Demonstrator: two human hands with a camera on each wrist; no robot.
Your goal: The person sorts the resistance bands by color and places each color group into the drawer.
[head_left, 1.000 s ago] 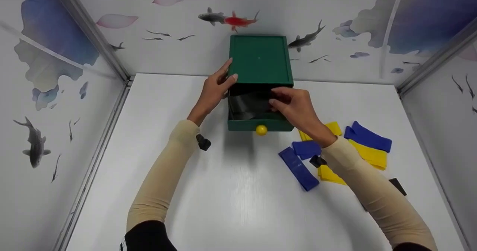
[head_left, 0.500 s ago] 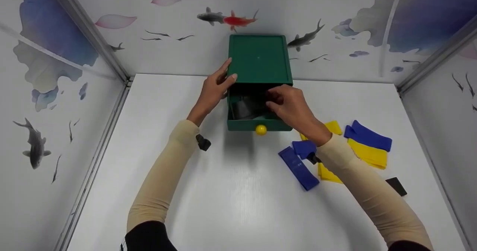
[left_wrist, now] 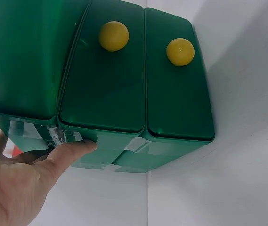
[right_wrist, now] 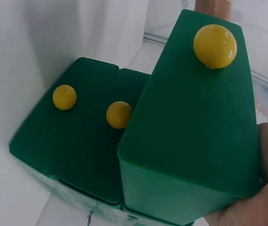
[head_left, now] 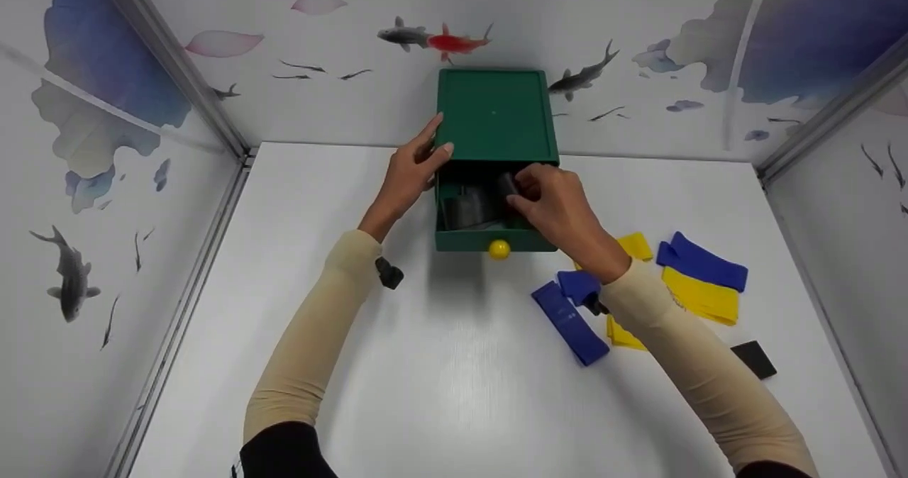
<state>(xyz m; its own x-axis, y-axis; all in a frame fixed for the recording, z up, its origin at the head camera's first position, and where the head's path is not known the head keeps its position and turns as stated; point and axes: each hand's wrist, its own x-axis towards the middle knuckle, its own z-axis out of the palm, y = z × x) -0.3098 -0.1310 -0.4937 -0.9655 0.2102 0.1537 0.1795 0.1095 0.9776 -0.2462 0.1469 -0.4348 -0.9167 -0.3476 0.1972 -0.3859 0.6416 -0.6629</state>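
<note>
- Working inside the pulled-out top drawer (head_left: 464,241) looks like the step in hand: settling a dark strip (head_left: 506,184) among the things there.
- Right hand (head_left: 557,201): fingers curled, apparently pinching that strip between thumb and fingertips, over the drawer's right part. Its wrist view shows mostly the drawer's outside, so the exact grip cannot be told.
- Left hand (head_left: 408,173): fingers extended, resting against the side of the green box (head_left: 493,113), thumb near the top edge. It grips nothing fully; a light, even press there should keep the box from sliding.
- A dark bent piece (head_left: 472,210) lies in the drawer's left part, behind the yellow knob (head_left: 499,249). It seems springy, so pressing it flat before letting go of the other would probably serve well.
- Keep the fingertips low and let go gently; a strip sticking up could catch under the box top when the drawer slides in.
- Avoid leaning on the drawer front, since an extended drawer may tip.
- The lower drawers (left_wrist: 103,89) sit pushed in.
- Mind the right forearm: blue strip (head_left: 569,322), yellow strip (head_left: 702,297) and black square (head_left: 755,359) lie near it on the table (head_left: 425,407).
</note>
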